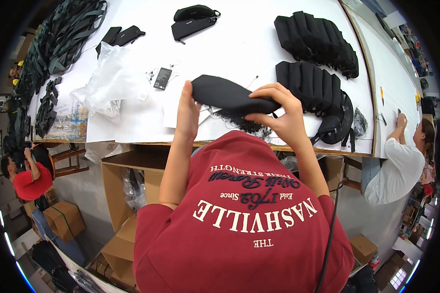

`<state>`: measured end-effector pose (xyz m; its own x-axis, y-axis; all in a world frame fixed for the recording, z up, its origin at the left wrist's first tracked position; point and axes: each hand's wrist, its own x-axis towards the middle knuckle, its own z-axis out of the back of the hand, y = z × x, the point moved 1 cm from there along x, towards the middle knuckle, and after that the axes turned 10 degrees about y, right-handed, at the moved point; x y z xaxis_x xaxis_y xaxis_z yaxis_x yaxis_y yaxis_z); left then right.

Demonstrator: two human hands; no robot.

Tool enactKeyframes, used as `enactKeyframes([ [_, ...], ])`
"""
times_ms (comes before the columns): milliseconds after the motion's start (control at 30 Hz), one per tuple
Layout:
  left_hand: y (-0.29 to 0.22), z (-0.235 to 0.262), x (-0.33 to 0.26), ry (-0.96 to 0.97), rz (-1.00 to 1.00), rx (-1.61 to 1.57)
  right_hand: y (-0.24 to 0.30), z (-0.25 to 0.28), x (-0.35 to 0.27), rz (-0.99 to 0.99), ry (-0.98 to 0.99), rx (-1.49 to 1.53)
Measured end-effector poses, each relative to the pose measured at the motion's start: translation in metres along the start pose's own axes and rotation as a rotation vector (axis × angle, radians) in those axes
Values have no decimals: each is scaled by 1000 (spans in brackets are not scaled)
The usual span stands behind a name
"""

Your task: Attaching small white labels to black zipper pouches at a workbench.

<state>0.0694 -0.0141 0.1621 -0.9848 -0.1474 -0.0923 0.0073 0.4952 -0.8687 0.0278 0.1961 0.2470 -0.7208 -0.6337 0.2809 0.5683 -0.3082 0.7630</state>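
I look down over a red printed T-shirt (244, 219) at my two hands, raised above the near edge of a white bench (259, 44). Between them I hold a black fabric pouch (230, 95), long and rounded, lying crosswise in the air just over the bench edge. My left hand (187, 115) grips its left end, fingers closed round it. My right hand (278, 115) is clenched over its right end from above. The pouch looks soft and light, and I judge it will sag if held by one end only, so a grip at both ends or along a seam suits it; the cloth seems unlikely to slip.

On the bench lie two rows of black bags (318, 63), a clear plastic bag (107, 78), a small black tag (162, 78) and bundled black straps (58, 39). Below the bench stand cardboard boxes (127, 190). Other people work at either side; it looks like a workshop.
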Motion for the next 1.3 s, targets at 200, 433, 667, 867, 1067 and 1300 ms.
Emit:
enactKeyframes([
  [200,-5,3,-18,157,-287,471,-29,-12,-20,-435,-13,708],
  [433,-2,0,-28,199,-192,494,-15,-10,-19,-374,-5,450],
  [667,-17,-8,-29,204,-383,563,-18,5,-22,-11,-75,171],
  [867,-21,-1,-35,261,-494,715,-6,14,-29,20,41,115],
  [1067,-27,-13,-41,275,-542,856,4,21,-34,-21,48,124],
  [1300,-40,-18,-40,294,-756,1206,1,27,-37,9,-9,74],
])
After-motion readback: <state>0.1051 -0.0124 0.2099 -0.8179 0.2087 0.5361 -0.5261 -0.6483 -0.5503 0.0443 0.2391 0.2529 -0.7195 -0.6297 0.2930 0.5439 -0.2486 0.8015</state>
